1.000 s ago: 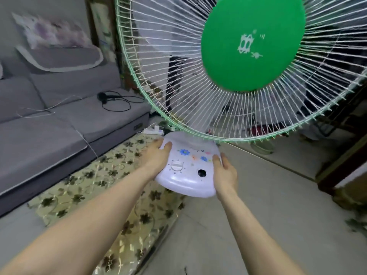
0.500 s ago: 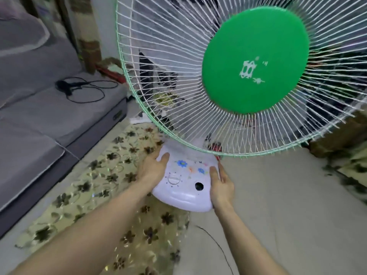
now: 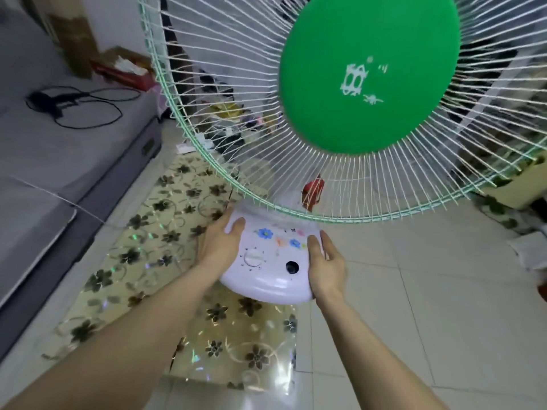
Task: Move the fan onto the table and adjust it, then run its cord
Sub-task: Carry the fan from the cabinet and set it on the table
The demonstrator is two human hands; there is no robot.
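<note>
I carry a table fan (image 3: 367, 75) in the air above the floor. It has a white wire cage with a green rim and a green centre disc. Its white base (image 3: 266, 273) bears flower stickers, a dial and a dark round hole. My left hand (image 3: 219, 247) grips the base's left side, thumb on top. My right hand (image 3: 325, 267) grips the right side. The fan's cord and the table are not in view.
A grey sofa (image 3: 59, 161) runs along the left with a black corded device (image 3: 53, 99) on it. A floral shiny mat (image 3: 165, 261) lies on the tiled floor (image 3: 444, 306) below the fan. Boxes and clutter (image 3: 124, 69) stand behind the cage.
The view has swung right along the sofa. The fan stays held in both hands, now lower in view, with more tiled floor showing at the right.
</note>
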